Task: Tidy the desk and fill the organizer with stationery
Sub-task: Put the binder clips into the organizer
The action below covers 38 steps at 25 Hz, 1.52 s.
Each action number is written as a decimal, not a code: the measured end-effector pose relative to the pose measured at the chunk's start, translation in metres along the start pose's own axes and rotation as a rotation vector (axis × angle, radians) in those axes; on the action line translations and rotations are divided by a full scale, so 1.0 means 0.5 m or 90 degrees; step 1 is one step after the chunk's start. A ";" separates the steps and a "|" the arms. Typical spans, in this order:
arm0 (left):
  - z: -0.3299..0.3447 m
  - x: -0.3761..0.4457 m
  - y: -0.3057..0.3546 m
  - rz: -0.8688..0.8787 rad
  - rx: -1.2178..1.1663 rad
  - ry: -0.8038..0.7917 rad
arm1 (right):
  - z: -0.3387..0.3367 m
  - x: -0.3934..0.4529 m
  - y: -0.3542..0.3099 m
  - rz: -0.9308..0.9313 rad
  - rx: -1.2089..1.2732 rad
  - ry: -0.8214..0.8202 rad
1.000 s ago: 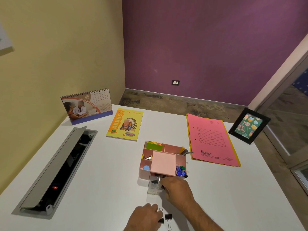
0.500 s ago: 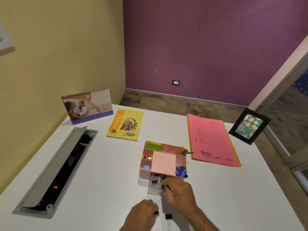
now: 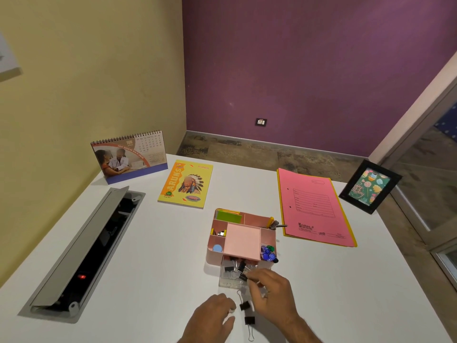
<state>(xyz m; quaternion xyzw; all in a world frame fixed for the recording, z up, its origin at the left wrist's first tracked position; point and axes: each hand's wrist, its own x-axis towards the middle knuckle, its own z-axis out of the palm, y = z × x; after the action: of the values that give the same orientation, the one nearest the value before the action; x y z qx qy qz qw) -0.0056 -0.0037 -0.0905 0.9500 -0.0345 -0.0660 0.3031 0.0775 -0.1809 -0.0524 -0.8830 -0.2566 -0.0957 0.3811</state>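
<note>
The pink organizer (image 3: 268, 235) stands mid-desk with sticky notes, push pins and pens in its compartments. Its clear drawer (image 3: 228, 280) is pulled out at the front and holds several black binder clips. My right hand (image 3: 273, 292) is over the drawer's right side and pinches a binder clip (image 3: 243, 277) at its fingertips. My left hand (image 3: 212, 315), fingers curled, holds another binder clip (image 3: 244, 305) by its tips just in front of the drawer. A third binder clip (image 3: 249, 320) lies on the desk between my wrists.
A yellow notebook (image 3: 186, 183) and a desk calendar (image 3: 128, 157) are at the back left. A pink folder (image 3: 314, 206) and a photo frame (image 3: 369, 186) are at the right. An open cable tray (image 3: 81, 248) runs along the left side.
My left hand picked one clip off the desk and carried it forward towards the drawer. My right hand stayed at the drawer and drew back slightly with a clip at its fingertips.
</note>
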 end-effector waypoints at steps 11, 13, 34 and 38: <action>0.053 0.055 -0.001 0.197 0.349 -0.114 | -0.001 0.010 0.002 0.015 -0.023 -0.008; 0.044 0.048 0.004 0.204 0.367 -0.122 | -0.001 0.008 0.006 0.015 -0.022 -0.010; -0.044 0.031 0.087 -0.207 -0.616 0.162 | -0.045 0.023 -0.018 0.157 0.248 -0.170; -0.058 0.031 0.091 -0.201 -0.645 0.160 | -0.055 0.033 -0.023 0.156 0.231 -0.219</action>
<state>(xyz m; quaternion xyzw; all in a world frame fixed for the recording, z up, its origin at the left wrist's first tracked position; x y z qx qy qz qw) 0.0126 -0.0259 -0.0423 0.6790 0.1813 -0.0049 0.7113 0.0863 -0.1879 -0.0200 -0.8281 -0.2217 0.1504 0.4925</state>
